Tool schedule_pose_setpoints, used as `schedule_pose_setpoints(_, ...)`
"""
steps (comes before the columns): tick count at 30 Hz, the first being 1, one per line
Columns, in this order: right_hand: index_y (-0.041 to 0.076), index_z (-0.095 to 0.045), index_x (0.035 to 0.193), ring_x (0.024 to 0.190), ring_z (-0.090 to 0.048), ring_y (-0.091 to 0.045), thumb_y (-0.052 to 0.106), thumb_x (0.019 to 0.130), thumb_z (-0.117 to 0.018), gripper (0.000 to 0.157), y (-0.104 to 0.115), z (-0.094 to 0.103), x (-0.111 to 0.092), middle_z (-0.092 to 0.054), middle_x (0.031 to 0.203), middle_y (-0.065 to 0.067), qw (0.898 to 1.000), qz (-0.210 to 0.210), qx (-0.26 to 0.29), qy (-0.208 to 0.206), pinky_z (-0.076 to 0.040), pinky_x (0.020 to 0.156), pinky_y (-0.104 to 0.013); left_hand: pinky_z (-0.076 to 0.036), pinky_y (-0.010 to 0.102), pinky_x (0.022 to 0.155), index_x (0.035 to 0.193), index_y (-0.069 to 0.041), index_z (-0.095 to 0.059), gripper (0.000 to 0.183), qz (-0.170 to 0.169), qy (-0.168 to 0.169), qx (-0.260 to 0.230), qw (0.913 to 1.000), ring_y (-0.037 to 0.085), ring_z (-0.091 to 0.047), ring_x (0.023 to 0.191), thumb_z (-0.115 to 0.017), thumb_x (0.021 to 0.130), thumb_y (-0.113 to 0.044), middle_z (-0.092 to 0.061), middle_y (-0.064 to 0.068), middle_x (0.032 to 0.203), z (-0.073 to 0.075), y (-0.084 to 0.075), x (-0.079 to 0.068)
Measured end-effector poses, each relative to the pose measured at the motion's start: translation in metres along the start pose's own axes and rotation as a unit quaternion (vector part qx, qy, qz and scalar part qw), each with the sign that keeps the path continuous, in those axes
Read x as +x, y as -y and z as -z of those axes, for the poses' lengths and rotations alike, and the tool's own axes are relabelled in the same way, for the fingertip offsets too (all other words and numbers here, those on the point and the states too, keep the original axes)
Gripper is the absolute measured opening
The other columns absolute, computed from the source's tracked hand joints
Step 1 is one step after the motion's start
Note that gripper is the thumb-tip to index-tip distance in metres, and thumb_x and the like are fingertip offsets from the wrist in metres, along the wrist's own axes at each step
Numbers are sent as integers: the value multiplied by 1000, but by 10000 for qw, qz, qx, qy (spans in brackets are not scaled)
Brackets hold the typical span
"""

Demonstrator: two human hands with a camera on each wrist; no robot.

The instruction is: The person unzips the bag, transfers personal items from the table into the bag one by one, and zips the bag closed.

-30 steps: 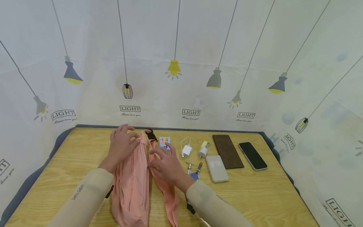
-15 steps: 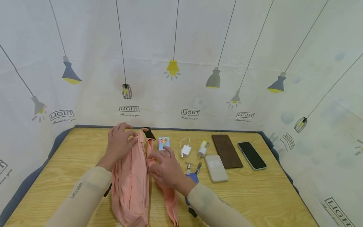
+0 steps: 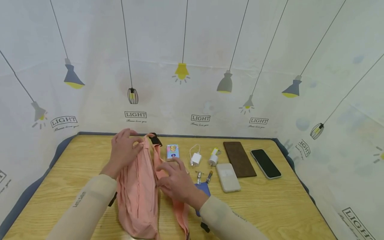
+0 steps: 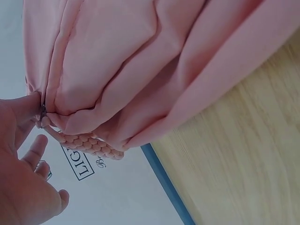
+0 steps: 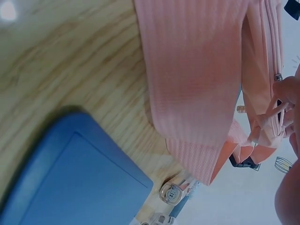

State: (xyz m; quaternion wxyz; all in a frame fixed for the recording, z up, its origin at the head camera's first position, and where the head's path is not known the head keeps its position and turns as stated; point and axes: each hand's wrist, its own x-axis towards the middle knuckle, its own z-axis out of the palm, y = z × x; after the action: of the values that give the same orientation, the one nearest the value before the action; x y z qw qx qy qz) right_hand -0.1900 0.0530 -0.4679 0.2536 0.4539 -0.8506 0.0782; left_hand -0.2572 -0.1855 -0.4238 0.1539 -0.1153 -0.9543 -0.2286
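A pink waist bag (image 3: 138, 193) stands lengthwise on the table, its strap (image 3: 181, 213) and black buckle (image 3: 155, 139) along its right side. My left hand (image 3: 124, 151) pinches the bag's far end, by the zip's end, in the left wrist view (image 4: 43, 112). On the bag's right side my right hand (image 3: 180, 181) pinches at the zip; the zip slider (image 5: 278, 77) shows beside the thumb, with a dark gap in the zip below it. Part of the right hand's fingertips is hidden in the head view.
Right of the bag lie a cartoon-printed packet (image 3: 172, 152), a white charger (image 3: 196, 158), a white plug (image 3: 213, 160), a blue flat case (image 3: 202, 189) with small metallic pieces, a beige slab (image 3: 228, 177), a brown leather cover (image 3: 240, 159) and a phone (image 3: 266, 164). A printed curtain (image 3: 168, 100) surrounds the table.
My right hand has slid slightly toward me along the bag's zip side, uncovering the cartoon packet. The left hand keeps its hold on the far end, and the view has shifted a little.
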Motion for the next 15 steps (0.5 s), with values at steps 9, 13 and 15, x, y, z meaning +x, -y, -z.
schedule_pose_setpoints(9, 34, -73, 80, 120, -53, -11, 30, 83, -69, 7, 2, 0, -2, -61, 120, 6, 9999, 170, -16, 18, -22, 118, -46, -17, 66, 109, 105, -8, -72, 22, 210, 29, -14, 9998, 43, -31, 136, -59, 93, -22, -52, 17, 130, 3, 7, 0)
schedule_pose_setpoints(13, 35, -73, 80, 117, -54, -11, 30, 81, -69, 6, 1, 0, -3, -60, 117, 7, 9994, 310, -99, -111, -26, 116, -48, -17, 66, 108, 106, -7, -72, 24, 271, 26, -36, 9996, 44, -32, 135, -58, 94, -22, -51, 17, 130, 6, 9, 0)
schedule_pose_setpoints(15, 35, -73, 81, 117, -55, -11, 31, 82, -69, 6, 1, 1, -4, -60, 117, 7, 9994, 330, -55, -85, -27, 116, -49, -17, 67, 108, 107, -7, -72, 24, 325, 46, -23, 9995, 44, -31, 135, -58, 94, -22, -51, 18, 131, 8, 11, 1)
